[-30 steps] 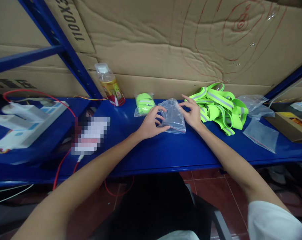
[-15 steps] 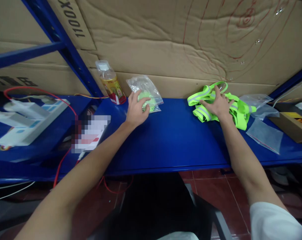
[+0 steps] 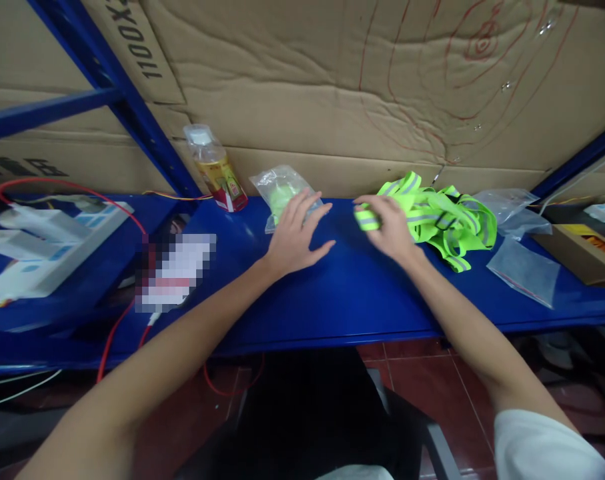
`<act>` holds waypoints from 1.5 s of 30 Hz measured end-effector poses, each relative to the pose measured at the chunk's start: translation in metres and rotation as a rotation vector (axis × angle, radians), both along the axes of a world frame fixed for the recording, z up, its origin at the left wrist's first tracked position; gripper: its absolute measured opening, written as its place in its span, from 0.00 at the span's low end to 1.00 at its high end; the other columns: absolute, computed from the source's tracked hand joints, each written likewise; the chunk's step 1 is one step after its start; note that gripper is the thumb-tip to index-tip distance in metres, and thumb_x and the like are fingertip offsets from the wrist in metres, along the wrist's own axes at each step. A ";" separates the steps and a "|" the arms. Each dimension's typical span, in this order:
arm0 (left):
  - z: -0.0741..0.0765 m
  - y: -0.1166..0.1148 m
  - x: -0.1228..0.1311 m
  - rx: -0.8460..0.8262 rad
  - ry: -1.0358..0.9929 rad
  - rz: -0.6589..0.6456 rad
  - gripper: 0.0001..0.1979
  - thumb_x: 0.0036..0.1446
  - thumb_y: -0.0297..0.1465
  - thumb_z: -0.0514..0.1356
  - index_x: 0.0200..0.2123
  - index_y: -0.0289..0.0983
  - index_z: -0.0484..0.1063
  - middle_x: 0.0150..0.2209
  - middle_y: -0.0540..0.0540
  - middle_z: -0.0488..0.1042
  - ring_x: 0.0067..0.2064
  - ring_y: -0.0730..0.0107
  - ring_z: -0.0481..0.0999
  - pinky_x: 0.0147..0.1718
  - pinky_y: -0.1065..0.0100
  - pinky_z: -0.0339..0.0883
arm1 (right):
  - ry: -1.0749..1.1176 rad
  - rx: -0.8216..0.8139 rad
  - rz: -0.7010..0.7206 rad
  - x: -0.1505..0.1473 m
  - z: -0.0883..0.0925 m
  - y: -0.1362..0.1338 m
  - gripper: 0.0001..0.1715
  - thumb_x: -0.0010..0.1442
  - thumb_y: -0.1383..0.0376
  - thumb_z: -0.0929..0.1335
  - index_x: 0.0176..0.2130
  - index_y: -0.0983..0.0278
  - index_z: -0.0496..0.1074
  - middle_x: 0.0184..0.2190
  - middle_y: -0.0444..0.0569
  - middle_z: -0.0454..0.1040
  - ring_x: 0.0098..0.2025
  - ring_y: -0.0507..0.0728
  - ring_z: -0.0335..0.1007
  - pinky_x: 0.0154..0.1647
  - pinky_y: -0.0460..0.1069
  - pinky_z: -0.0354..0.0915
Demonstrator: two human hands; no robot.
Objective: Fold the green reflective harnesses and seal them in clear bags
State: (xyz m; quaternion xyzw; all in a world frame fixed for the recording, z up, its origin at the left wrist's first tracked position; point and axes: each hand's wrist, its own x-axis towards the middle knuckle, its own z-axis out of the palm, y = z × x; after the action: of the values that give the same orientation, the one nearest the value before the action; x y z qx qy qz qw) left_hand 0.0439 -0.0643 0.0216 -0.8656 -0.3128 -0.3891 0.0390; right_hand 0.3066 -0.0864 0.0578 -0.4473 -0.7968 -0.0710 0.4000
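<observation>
Tabletop between left hand and straps

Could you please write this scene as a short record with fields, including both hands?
Left hand: open, fingers spread in front of the bagged green bundle; contact unclear
Right hand: grips part of the neon-green straps
Surface: blue table
Back of table: bottle with yellow label, left of the bagged green bundle
Right side: flat clear bag, open cardboard box
</observation>
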 end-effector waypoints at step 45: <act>-0.012 -0.015 0.015 0.065 0.369 -0.096 0.28 0.68 0.56 0.63 0.43 0.35 0.82 0.39 0.42 0.84 0.46 0.53 0.79 0.48 0.54 0.65 | -0.228 -0.952 -0.180 0.076 0.032 0.011 0.28 0.53 0.38 0.77 0.31 0.58 0.81 0.30 0.46 0.78 0.34 0.60 0.73 0.36 0.53 0.66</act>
State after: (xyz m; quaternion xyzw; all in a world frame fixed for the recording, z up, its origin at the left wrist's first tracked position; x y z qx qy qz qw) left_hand 0.0584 -0.0798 0.0092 -0.9345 -0.2457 -0.2349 0.1050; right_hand 0.3830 -0.0758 0.0895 -0.6369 -0.7376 0.2178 0.0540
